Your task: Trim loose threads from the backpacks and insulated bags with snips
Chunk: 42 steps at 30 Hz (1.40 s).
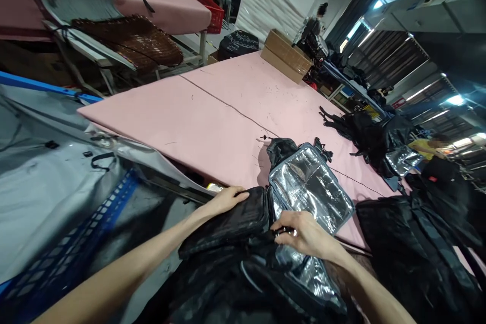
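Lower centre: left hand [227,199] rests on black fabric bag [231,225], fingers' grip unclear; right hand [306,233] pinches small dark object [283,232].

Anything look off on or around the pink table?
Dark thread-like scraps lie scattered on the pink tabletop, untidy against its plain surface. No obvious damage visible on the black bag being handled, partly hidden.

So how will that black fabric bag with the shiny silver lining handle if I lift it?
The silver-lined black fabric bag would probably sag, since its lower lining lies crumpled. Its rectangular silver panel with grey edging looks stiffer, given its straight sides. That panel's glossy surface may feel slippery.
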Tool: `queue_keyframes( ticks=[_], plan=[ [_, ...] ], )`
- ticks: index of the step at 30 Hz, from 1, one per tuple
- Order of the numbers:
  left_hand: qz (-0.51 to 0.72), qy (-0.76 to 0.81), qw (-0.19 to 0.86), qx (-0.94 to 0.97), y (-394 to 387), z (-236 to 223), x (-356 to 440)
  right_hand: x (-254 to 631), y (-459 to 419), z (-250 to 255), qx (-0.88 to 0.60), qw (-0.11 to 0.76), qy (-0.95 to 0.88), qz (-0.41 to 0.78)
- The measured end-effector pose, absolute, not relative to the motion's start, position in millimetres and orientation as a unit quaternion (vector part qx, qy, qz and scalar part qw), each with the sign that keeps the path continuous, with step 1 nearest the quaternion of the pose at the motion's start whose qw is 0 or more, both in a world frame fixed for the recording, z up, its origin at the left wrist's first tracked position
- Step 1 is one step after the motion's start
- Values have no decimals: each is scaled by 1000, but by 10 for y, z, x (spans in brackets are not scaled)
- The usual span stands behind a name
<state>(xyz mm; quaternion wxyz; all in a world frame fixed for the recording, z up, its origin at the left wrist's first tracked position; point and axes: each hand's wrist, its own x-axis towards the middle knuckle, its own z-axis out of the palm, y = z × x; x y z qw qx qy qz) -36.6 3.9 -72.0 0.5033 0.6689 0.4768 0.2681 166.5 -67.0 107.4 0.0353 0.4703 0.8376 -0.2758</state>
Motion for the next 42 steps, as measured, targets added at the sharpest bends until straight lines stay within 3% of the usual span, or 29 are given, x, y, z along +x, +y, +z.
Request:
queue_keyframes(
  ticks=[4,7,9,12,15,26,38,42],
  plan=[
    [374,481,394,688,-444,-290,-321,1962,-1048,1335,450,-6,816,-364],
    [439,401,290,750,-885,43,-226,2270,-1248,1604,432,-48,795,-422],
    [454,329,233,795,-1135,204,-140,2418,-1289,1748,461,-103,783,-405],
    [447,248,179,841,-1403,329,-28,2456,-1261,1814,523,-161,788,-281],
    [445,246,128,852,-1559,369,25,2320,-1212,1730,528,-120,820,-187],
    [432,294,70,850,-1750,428,110,2031,-1062,1578,441,23,893,-89],
    [450,267,45,851,-1700,377,101,2161,-1119,1808,448,52,891,-58],
    [459,268,41,846,-1694,430,79,2147,-1136,1800,437,36,892,-106]
  ],
)
